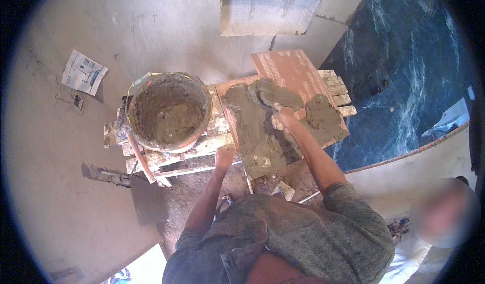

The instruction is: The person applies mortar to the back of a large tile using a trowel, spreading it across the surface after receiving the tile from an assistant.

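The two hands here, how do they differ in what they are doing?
The right hand reaches far out and lies in the wet grey mortar spread on the reddish tile; the left hand is drawn back, resting at the tile's near edge beside the wooden pallet. The right hand is smeared with mortar; the left hand looks mostly clean. Both are bare and hold no tool.

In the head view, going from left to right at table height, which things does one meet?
Folded paper on the floor → bucket of wet mortar → left hand → right hand in the mortar on the reddish tile → dark blue marbled slab.
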A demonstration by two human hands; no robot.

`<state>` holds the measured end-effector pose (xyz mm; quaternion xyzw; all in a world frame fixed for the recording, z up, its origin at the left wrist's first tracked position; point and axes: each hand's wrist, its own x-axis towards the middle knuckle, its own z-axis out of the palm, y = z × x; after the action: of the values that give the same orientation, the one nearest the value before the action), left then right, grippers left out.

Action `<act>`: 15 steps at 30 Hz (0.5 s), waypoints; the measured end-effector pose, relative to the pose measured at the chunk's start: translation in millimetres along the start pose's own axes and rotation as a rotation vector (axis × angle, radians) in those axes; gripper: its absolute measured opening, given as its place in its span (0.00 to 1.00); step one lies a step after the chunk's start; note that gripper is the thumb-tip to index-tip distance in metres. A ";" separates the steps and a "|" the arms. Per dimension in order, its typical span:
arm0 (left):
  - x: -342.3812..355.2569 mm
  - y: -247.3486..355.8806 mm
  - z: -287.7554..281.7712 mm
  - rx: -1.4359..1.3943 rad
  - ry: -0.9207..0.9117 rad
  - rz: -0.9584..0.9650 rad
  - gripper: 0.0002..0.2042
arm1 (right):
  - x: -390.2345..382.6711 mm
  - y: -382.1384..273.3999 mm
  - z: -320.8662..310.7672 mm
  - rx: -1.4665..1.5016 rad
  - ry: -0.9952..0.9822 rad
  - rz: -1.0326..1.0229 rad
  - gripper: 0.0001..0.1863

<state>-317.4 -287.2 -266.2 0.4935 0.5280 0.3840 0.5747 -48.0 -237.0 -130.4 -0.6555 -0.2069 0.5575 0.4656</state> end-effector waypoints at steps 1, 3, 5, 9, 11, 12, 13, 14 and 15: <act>2.2 -5.2 3.1 -0.058 -0.001 0.012 0.12 | 1.0 -2.0 7.9 -0.015 -0.020 -0.021 0.14; 5.0 -15.9 4.8 -0.084 0.005 0.024 0.12 | 0.6 -6.7 18.8 -0.044 -0.082 0.000 0.14; -0.6 0.8 8.1 -0.018 0.002 0.016 0.12 | 1.0 -6.7 25.0 -0.055 -0.098 0.027 0.14; 1.6 6.2 9.2 0.066 -0.009 0.028 0.10 | 10.5 -6.9 36.5 -0.094 -0.126 0.025 0.14; 5.5 3.6 7.1 0.004 0.001 0.007 0.10 | 9.7 -11.1 41.3 -0.174 -0.181 0.005 0.14; 6.1 1.7 6.8 0.007 0.009 -0.023 0.10 | 7.0 -16.5 33.4 -0.227 -0.208 -0.004 0.14; 6.7 2.6 7.5 0.011 0.018 -0.053 0.10 | 3.0 -23.0 28.3 -0.281 -0.236 -0.013 0.15; 6.3 2.1 7.6 0.013 0.025 -0.083 0.09 | -1.4 -27.5 26.7 -0.380 -0.222 -0.040 0.15; 6.8 1.3 6.7 0.019 0.025 -0.062 0.09 | -5.6 -31.5 26.3 -0.479 -0.209 -0.068 0.15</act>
<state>-309.7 -281.4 -266.9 0.4773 0.5538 0.3671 0.5751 -66.2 -216.3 -99.4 -0.6785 -0.4017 0.5414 0.2918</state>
